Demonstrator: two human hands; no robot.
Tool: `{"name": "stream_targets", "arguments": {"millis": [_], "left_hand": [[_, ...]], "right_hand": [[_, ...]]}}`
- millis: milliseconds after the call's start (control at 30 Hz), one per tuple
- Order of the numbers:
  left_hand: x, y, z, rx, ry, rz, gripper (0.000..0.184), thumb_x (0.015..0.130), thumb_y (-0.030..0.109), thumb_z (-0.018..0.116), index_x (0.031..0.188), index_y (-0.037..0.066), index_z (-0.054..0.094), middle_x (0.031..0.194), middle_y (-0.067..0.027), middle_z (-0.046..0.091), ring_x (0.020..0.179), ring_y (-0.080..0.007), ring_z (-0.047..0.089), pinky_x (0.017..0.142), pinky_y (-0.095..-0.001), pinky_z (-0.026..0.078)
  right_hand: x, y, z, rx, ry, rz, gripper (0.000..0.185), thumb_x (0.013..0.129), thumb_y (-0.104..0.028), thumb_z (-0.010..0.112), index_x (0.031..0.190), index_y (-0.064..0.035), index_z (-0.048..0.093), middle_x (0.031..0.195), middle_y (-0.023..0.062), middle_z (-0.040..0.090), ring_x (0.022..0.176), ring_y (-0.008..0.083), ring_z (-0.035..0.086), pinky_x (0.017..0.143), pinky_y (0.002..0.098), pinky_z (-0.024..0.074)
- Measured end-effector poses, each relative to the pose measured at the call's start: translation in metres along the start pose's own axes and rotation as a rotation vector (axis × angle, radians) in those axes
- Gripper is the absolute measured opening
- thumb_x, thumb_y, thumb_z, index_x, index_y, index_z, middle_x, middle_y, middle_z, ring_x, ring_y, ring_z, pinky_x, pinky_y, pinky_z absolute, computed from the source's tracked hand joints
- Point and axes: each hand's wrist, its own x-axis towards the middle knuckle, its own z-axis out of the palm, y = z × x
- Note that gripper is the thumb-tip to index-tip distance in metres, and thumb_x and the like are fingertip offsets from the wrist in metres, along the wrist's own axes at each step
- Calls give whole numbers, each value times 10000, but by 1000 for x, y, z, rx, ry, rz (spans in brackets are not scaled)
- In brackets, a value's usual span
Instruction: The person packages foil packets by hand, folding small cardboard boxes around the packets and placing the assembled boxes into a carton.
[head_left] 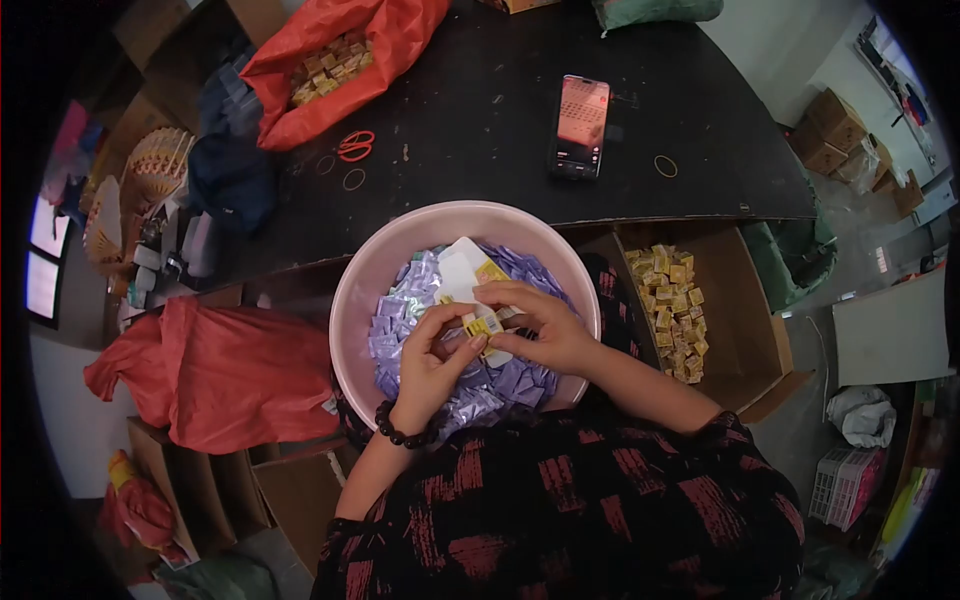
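Observation:
A pink basin (352,290) rests in front of me, filled with small purple packets (518,382). Over it, my left hand (430,355) and my right hand (545,325) hold a small yellow and white box (483,325) between their fingertips. A dark beaded bracelet is on my left wrist. White and yellow card pieces (462,270) lie on the packets just beyond my fingers. To the right of the basin, a cardboard carton (735,300) contains several small yellow boxes (672,300).
On the black table (450,130) are a lit phone (582,125), red scissors (356,146), rubber bands and a red bag (400,60) of small boxes. Another red bag (235,370) stands left of the basin. Cartons (828,130) are stacked at the far right.

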Motion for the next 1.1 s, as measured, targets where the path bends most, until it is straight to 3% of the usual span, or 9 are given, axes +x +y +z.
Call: {"name": "stream_targets", "arguments": {"millis": [167,300,367,500,567,800,900,967,1100], "left_hand": [[1,1,4,-130,-60,-81,345,850,-53,617,1177,-25,512,1129,-70,519,1089,-152,550,876,-284,538],[1,-8,1,-125,-96,-91,313,848,-64,612,1142,-18,517,1170,-93,504,1080,-162,562,874,-287,537],[2,-8,4,-123,-105,-79,306,845,-69,613,1129,-13,513,1185,-102,501,1082,-167,562,875,-287,536],[3,-11,6,-156,-23,-40,401,836,-85,612,1170,23,419,1216,-128,502,1097,-191,563,878,-297,534],[2,-14,6,-181,-26,-29,437,834,-90,610,1188,36,385,1231,-137,500,1104,-199,562,881,-303,532],[1,-5,8,-174,-76,-71,476,833,-97,606,1217,40,359,1257,-146,499,1124,-201,553,885,-304,517],[2,-6,5,-220,-85,-94,436,849,-82,597,1212,31,385,1257,-139,505,1123,-192,555,893,-293,504],[2,-6,4,-249,-81,-107,398,860,-72,589,1202,24,410,1256,-133,508,1116,-186,559,898,-285,495],[0,-9,3,-203,-104,-158,278,884,-36,577,1142,7,482,1214,-110,542,1050,-169,589,893,-265,488]], "right_hand": [[-1,12,-1,-52,30,-34,243,829,21,639,1054,-36,567,1246,88,452,1198,206,487,951,344,482],[-3,25,2,53,131,-5,216,836,15,638,1036,-36,571,1206,78,478,1165,203,507,969,347,461],[-1,36,-3,82,39,-80,180,847,8,636,1010,-29,572,1175,67,497,1135,187,524,982,335,432],[2,26,3,288,163,-28,160,852,5,636,999,-19,576,1135,61,525,1107,167,535,984,320,412],[2,24,-2,244,120,117,147,852,5,641,987,-5,582,1088,60,544,1088,149,540,965,304,426],[6,18,-3,212,162,104,79,855,-36,654,911,9,623,1023,50,565,963,121,576,867,257,488],[2,16,-3,138,191,83,83,858,-41,649,928,3,641,984,57,575,942,127,585,821,254,491],[-1,12,-5,-138,110,-38,102,859,-46,641,953,-7,646,953,70,588,923,153,601,774,264,490],[-7,6,0,-320,78,-129,120,857,-86,654,955,-17,650,945,75,595,890,184,611,743,277,485]]}}
